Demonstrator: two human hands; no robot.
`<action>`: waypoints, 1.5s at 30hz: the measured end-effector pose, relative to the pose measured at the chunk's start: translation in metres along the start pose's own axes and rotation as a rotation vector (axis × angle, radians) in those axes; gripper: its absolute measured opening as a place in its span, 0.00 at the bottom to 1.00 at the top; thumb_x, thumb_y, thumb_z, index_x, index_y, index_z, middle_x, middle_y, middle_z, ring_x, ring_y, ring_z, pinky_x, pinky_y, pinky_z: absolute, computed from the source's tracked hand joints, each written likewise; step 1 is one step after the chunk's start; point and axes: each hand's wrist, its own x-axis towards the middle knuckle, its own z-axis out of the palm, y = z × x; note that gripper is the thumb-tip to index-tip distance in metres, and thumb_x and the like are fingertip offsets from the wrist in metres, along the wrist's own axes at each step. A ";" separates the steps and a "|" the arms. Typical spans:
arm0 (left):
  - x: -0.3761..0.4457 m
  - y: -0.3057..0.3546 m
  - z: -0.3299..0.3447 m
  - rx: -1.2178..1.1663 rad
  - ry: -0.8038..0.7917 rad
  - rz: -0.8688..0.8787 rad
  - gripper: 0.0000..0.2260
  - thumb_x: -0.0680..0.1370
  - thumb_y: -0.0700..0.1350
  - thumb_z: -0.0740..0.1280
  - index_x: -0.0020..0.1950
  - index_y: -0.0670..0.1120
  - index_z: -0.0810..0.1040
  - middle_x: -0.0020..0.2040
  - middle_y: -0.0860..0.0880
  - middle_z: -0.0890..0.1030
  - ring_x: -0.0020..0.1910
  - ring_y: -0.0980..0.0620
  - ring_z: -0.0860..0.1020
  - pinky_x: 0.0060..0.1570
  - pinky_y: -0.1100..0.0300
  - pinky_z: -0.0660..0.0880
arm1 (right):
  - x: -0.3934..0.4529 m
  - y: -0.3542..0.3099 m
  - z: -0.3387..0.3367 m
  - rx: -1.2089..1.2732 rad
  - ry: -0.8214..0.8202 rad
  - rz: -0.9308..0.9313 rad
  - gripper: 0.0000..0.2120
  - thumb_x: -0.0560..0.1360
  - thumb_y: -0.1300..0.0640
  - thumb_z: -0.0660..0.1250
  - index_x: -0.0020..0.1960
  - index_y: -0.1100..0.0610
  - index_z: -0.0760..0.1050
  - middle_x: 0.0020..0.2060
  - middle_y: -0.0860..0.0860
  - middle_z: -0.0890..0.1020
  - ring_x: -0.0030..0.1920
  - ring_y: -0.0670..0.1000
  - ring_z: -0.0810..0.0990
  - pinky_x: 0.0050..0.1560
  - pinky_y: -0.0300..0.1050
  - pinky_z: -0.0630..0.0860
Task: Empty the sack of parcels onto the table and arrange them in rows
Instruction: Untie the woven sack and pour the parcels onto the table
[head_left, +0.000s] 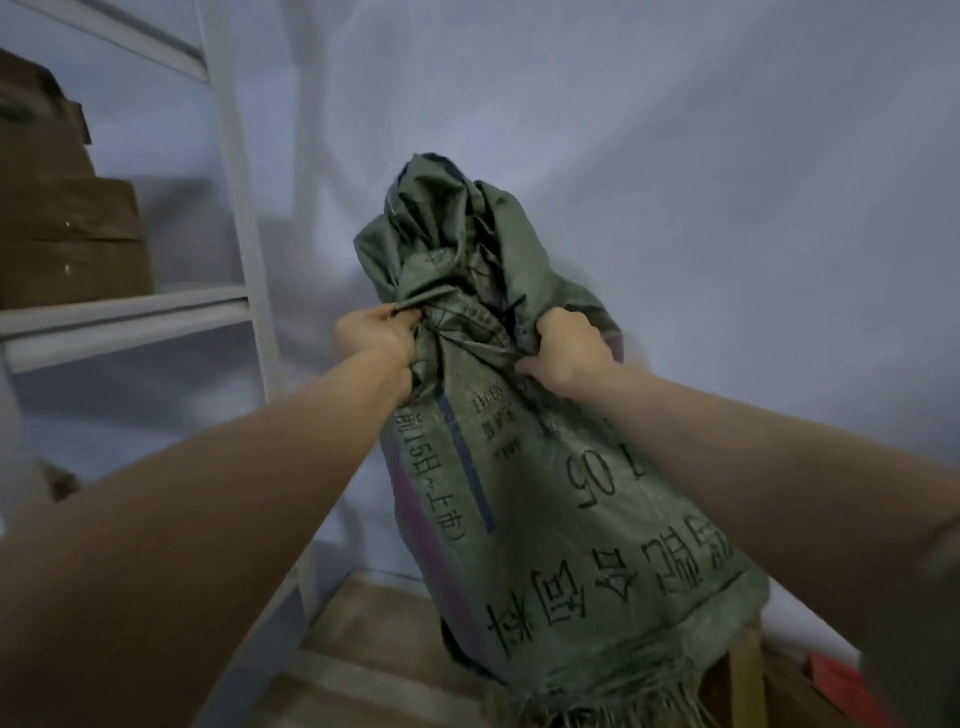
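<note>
Barely begun, judging by the scene: no parcels are showing yet; the sack (519, 467), a green woven plastic bag printed with black characters, frayed at one end, is bulging and standing upright over a wooden surface; the left hand (376, 340) and right hand (563, 353) are each clamping a grip on its bunched, crumpled neck; emptying and row-arranging are both remaining.

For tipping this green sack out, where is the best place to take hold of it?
Probably where the left hand and right hand hold the sack: the gathered neck, one grip per side. The fabric bunches into graspable folds there; the body below is broad and taut.
</note>
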 end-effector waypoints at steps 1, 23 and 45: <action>0.004 0.005 0.003 -0.038 -0.006 0.006 0.04 0.76 0.37 0.71 0.41 0.44 0.81 0.48 0.41 0.84 0.48 0.40 0.83 0.55 0.45 0.80 | 0.009 -0.005 0.001 0.059 0.038 0.030 0.10 0.72 0.58 0.74 0.45 0.62 0.75 0.44 0.58 0.81 0.44 0.62 0.84 0.44 0.56 0.82; 0.018 0.063 0.006 -0.113 -0.027 0.172 0.05 0.74 0.43 0.74 0.49 0.45 0.84 0.48 0.45 0.85 0.49 0.45 0.83 0.54 0.50 0.81 | 0.086 -0.029 -0.045 0.622 0.465 -0.080 0.09 0.70 0.60 0.70 0.46 0.65 0.79 0.42 0.61 0.84 0.45 0.61 0.84 0.45 0.63 0.82; 0.018 0.077 -0.035 -0.060 0.071 0.241 0.07 0.76 0.41 0.71 0.39 0.46 0.77 0.49 0.42 0.84 0.51 0.43 0.82 0.55 0.47 0.80 | 0.090 -0.072 -0.028 0.785 0.404 -0.150 0.10 0.67 0.53 0.70 0.44 0.58 0.80 0.43 0.55 0.84 0.45 0.57 0.84 0.49 0.60 0.82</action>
